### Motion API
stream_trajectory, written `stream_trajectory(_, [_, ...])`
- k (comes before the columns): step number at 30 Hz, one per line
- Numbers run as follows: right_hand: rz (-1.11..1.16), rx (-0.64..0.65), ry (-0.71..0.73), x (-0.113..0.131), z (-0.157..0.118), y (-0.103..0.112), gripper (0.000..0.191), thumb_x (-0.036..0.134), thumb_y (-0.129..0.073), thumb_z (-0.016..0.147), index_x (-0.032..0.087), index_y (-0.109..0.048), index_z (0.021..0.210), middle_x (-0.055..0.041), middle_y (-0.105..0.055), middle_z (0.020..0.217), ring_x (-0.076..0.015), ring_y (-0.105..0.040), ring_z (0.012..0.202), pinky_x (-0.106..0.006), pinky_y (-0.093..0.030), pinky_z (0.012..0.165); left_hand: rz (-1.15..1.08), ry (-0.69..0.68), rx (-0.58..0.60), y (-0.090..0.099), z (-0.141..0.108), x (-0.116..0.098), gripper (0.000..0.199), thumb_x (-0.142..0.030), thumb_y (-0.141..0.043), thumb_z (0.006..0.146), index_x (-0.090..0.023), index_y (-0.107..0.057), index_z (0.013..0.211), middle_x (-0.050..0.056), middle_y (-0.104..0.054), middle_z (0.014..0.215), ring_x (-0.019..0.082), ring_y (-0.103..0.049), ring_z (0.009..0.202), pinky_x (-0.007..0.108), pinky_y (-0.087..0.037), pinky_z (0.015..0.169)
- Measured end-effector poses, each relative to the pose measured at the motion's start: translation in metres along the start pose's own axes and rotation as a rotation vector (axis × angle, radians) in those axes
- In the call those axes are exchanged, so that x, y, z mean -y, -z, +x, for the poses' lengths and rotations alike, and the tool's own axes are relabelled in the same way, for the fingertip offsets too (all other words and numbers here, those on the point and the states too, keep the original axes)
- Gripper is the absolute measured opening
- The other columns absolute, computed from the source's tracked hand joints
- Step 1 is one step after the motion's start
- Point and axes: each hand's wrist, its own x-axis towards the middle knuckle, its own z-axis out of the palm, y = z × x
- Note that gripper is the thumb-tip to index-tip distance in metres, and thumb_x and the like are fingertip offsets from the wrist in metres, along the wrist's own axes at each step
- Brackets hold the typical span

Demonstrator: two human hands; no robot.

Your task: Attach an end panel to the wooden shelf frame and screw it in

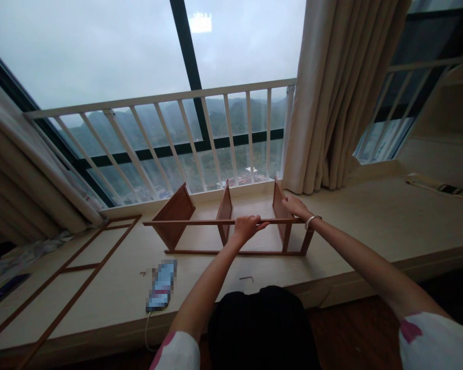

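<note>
Wooden shelf frame held lengthwise on the window ledge.
We see a loose ladder-like frame, then the shelf frame, its long axis running across us; our left hand clasps its upper rail right of centre, and our right hand grips the rightmost panel.

Three boards: two left of the left fingers, one touching the right fingers. Left of all fingers: one separate frame, one phone.
</note>
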Motion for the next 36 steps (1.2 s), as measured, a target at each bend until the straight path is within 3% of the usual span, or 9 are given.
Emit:
stream_trajectory(7, [-0.016, -0.074, -0.076, -0.002, 0.006, -0.007, 0.043, 0.038, -0.026, 0.08, 0.009, -0.05, 0.102, -0.0192, -0.055, 0.102, -0.0252, -0.052, 0.093, -0.033, -0.038, 0.075, -0.037, 0.0, -0.012, 0.0, -0.002, -0.001, 0.055, -0.059, -0.026, 0.076, -0.015, -0.057, 0.072, 0.01, -0.061, 0.069, 0.016, -0.056, 0.065, 0.023, -0.027, 0.053])
stream_trajectory(18, [-0.037, -0.101, -0.075, 0.005, -0.003, -0.003, 0.042, 0.036, -0.029, 0.08, 0.01, -0.053, 0.102, -0.0191, -0.056, 0.101, -0.0249, -0.052, 0.095, -0.033, -0.038, 0.076, -0.049, -0.021, -0.036, 0.007, -0.011, -0.006, 0.048, -0.053, -0.028, 0.078, -0.013, -0.054, 0.076, 0.012, -0.058, 0.072, 0.019, -0.054, 0.071, 0.029, -0.033, 0.064])
stream_trajectory(21, [-0.042, -0.098, -0.078, 0.006, -0.005, -0.002, 0.04, 0.034, -0.031, 0.078, 0.01, -0.056, 0.099, -0.0191, -0.057, 0.099, -0.0251, -0.053, 0.093, -0.031, -0.039, 0.074, -0.045, -0.053, -0.064, 0.016, -0.016, -0.008, 0.04, -0.048, -0.034, 0.078, -0.012, -0.052, 0.085, 0.013, -0.056, 0.082, 0.021, -0.051, 0.086, 0.034, -0.032, 0.077])
stream_trajectory(24, [-0.043, -0.1, -0.071, 0.006, -0.005, -0.001, 0.041, 0.033, -0.031, 0.078, 0.009, -0.057, 0.099, -0.02, -0.057, 0.099, -0.0257, -0.053, 0.093, -0.032, -0.039, 0.074, -0.039, -0.124, -0.142, 0.033, -0.028, -0.005, 0.039, -0.042, -0.039, 0.078, -0.014, -0.044, 0.104, 0.013, -0.048, 0.105, 0.022, -0.035, 0.111, 0.04, -0.022, 0.091])
stream_trajectory(27, [-0.055, -0.113, -0.062, 0.006, -0.004, -0.002, 0.043, 0.035, -0.03, 0.079, 0.01, -0.058, 0.099, -0.0197, -0.058, 0.097, -0.0262, -0.053, 0.093, -0.033, -0.038, 0.074, -0.011, -0.189, -0.162, 0.053, -0.053, 0.01, 0.035, -0.036, -0.036, 0.08, -0.016, -0.04, 0.108, 0.011, -0.043, 0.113, 0.021, -0.03, 0.115, 0.041, -0.018, 0.095])
stream_trajectory(30, [-0.073, -0.119, -0.073, 0.005, -0.002, -0.004, 0.043, 0.036, -0.031, 0.078, 0.01, -0.059, 0.096, -0.0193, -0.058, 0.097, -0.0259, -0.053, 0.092, -0.033, -0.038, 0.074, 0.045, -0.227, -0.046, 0.066, -0.097, 0.039, 0.021, -0.029, -0.031, 0.082, -0.016, -0.047, 0.087, 0.007, -0.051, 0.091, 0.017, -0.046, 0.094, 0.035, -0.03, 0.087])
stream_trajectory(33, [-0.085, -0.125, -0.082, 0.005, 0.001, -0.006, 0.042, 0.037, -0.033, 0.078, 0.01, -0.059, 0.096, -0.0186, -0.058, 0.097, -0.0262, -0.053, 0.092, -0.033, -0.038, 0.075, 0.102, -0.088, 0.086, 0.069, -0.158, 0.081, 0.022, -0.026, -0.026, 0.084, -0.016, -0.045, 0.077, 0.005, -0.051, 0.078, 0.014, -0.05, 0.075, 0.028, -0.038, 0.07])
stream_trajectory(36, [-0.089, -0.128, -0.087, 0.006, 0.003, -0.008, 0.043, 0.038, -0.032, 0.078, 0.01, -0.059, 0.097, -0.0189, -0.058, 0.097, -0.0272, -0.053, 0.092, -0.035, -0.039, 0.074, 0.124, 0.228, 0.208, 0.068, -0.223, 0.135, 0.019, -0.019, -0.026, 0.083, -0.016, -0.044, 0.085, 0.004, -0.052, 0.075, 0.014, -0.051, 0.067, 0.025, -0.038, 0.061])
